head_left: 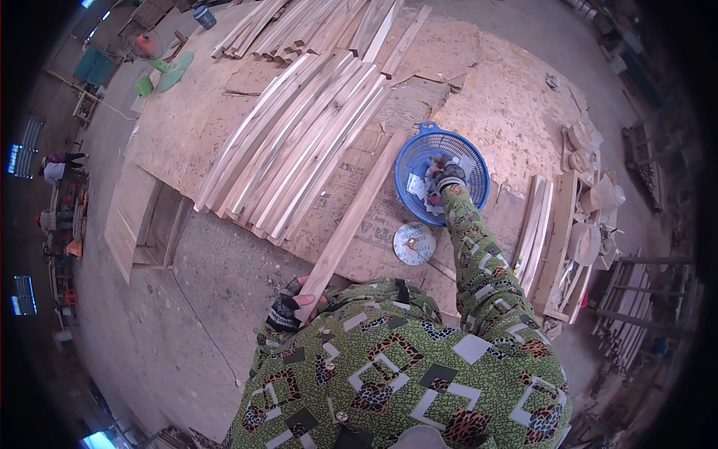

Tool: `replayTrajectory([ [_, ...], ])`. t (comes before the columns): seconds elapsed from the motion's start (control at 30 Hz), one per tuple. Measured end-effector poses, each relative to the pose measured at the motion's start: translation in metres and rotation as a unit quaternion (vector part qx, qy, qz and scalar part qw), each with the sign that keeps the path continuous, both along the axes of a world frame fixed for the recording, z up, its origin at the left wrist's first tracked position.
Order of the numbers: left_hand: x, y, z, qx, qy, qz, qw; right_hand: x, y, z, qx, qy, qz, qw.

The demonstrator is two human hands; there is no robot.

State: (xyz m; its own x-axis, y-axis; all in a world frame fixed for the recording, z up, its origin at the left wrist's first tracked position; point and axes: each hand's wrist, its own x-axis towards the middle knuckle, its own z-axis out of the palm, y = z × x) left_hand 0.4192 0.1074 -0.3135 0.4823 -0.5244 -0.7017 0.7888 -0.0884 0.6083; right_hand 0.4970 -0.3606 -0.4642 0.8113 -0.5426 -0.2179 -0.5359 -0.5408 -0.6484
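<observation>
My left hand (289, 305), in a dark fingerless glove, is closed round the near end of a long wooden strip (353, 213). The strip slants away from me across the table, its far end close to a blue plastic basket (402, 193). My right hand (451, 172), gloved too, reaches down inside that basket among pale scraps (416, 185) that look like paper. Its fingers are mostly hidden, so I cannot tell whether they grip anything. Just below the basket lies a round, flat disc (413, 245) with print on it.
A row of wooden strips (299, 142) lies left of the held one, with more strips (321, 26) beyond. Several strips (532, 224) lie at the right beside a wooden frame (561, 247). A fan (174, 71) stands past the table's left edge. Two people are far left.
</observation>
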Motion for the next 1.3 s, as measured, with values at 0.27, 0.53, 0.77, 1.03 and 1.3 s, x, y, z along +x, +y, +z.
replayTrajectory([
  [0.27,-0.002,0.002,-0.006,0.002,0.003,0.01,1.0,-0.007,0.033,0.015,-0.173,0.163,0.252,0.938],
  [0.53,-0.003,0.003,-0.008,-0.002,-0.002,0.005,1.0,-0.009,0.026,0.009,-0.196,0.136,0.25,0.939],
  [0.77,-0.007,0.007,-0.006,-0.013,0.001,0.019,1.0,-0.004,0.016,-0.011,0.159,0.098,-0.021,0.982],
  [1.03,-0.008,0.007,-0.002,-0.008,0.014,0.037,0.999,-0.014,0.046,0.043,-0.096,0.153,0.165,0.97],
  [1.3,0.004,-0.002,-0.006,-0.004,0.009,-0.008,1.0,-0.01,-0.011,-0.072,0.112,0.04,0.007,0.993],
])
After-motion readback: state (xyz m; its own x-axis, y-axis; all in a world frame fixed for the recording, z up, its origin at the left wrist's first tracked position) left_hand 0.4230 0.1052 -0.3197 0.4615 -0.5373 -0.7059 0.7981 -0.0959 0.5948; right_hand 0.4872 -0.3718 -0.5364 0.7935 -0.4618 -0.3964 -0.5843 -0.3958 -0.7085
